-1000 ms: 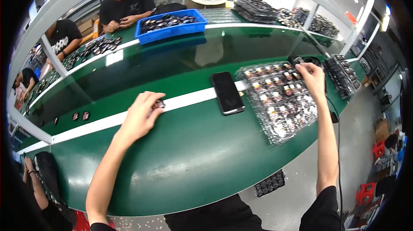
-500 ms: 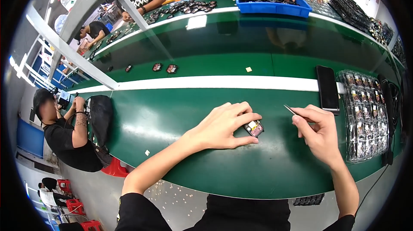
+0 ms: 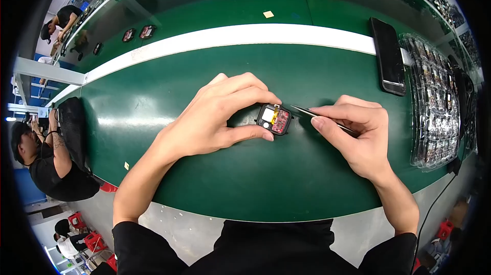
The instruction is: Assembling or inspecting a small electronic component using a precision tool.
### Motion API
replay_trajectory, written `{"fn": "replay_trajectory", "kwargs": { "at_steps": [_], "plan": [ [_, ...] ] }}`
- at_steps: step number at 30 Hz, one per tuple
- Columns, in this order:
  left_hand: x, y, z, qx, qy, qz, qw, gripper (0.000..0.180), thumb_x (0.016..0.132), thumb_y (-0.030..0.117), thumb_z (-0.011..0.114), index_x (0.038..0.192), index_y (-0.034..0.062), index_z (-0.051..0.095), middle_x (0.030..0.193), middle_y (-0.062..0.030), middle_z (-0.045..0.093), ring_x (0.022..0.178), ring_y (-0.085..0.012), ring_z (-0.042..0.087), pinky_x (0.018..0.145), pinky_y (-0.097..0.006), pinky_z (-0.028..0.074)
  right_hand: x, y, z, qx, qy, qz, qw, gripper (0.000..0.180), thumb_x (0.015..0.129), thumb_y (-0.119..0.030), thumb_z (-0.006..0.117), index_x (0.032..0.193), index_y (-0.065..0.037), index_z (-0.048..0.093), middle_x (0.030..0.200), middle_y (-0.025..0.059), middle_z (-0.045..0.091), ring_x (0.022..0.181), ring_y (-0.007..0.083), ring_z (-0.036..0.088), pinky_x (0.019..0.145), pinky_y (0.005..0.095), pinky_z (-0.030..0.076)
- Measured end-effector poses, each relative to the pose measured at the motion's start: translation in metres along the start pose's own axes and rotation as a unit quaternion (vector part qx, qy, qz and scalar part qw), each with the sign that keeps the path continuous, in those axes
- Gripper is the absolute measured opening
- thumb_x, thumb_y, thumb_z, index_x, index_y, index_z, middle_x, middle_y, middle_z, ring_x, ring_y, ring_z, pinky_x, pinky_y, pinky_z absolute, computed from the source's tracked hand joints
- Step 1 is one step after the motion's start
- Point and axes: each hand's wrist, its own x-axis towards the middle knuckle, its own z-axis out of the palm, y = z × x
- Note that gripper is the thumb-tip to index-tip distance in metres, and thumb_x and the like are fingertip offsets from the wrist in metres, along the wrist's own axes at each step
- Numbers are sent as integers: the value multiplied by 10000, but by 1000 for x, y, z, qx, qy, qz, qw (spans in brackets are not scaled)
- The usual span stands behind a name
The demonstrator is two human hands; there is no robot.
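The left hand pinches a small square open device between thumb and forefinger on the green table; the right hand grips thin tweezers, tip just beside it. A black phone lies beyond.

Left of my left hand the green belt lies open. Right of my right hand, a black phone and clear parts tray block the way.

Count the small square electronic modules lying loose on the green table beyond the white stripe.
3: two side by side, module and module, and a third module further left. The green table curves away there, so more may be hidden.
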Motion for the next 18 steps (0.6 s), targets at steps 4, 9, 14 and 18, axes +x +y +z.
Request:
{"fn": "replay_trajectory", "kwargs": {
  "at_steps": [4, 9, 14, 18],
  "plan": [
    [1, 7, 5, -36, -46, -42, 997, 582, 792, 310, 1005, 1302, 98, 822, 1027, -23, 752, 926, -202, 670, 824, -348, 401, -2, 6, 0, -61, -31, -81, 994, 120, 906, 49, 831, 1017, 23, 868, 688, 22, 636, 528, 51, 485, 493, 276, 308],
    [2, 4, 5, -30, -33, -14, 999, 592, 770, 308, 1013, 1273, 53, 836, 983, -60, 766, 880, -202, 675, 808, -356, 379, 2, 2, 7, -121, -26, -116, 986, 103, 880, 64, 821, 972, 27, 847, 690, 43, 643, 503, 96, 515, 478, 295, 343],
    [2, 2, 7, -41, -28, -13, 999, 606, 757, 315, 1016, 1270, 45, 839, 968, -72, 766, 869, -212, 679, 797, -358, 375, 3, 4, 9, -136, -26, -117, 983, 115, 878, 62, 822, 984, 24, 843, 693, 41, 647, 501, 105, 523, 472, 300, 357],
    [2, 0, 7, -35, -27, -9, 999, 627, 746, 329, 1018, 1275, 45, 840, 963, -76, 769, 856, -212, 677, 787, -361, 373, 4, 4, 11, -138, -23, -123, 983, 110, 878, 62, 821, 979, 23, 837, 696, 45, 651, 498, 113, 526, 465, 302, 362]
  ]
}}
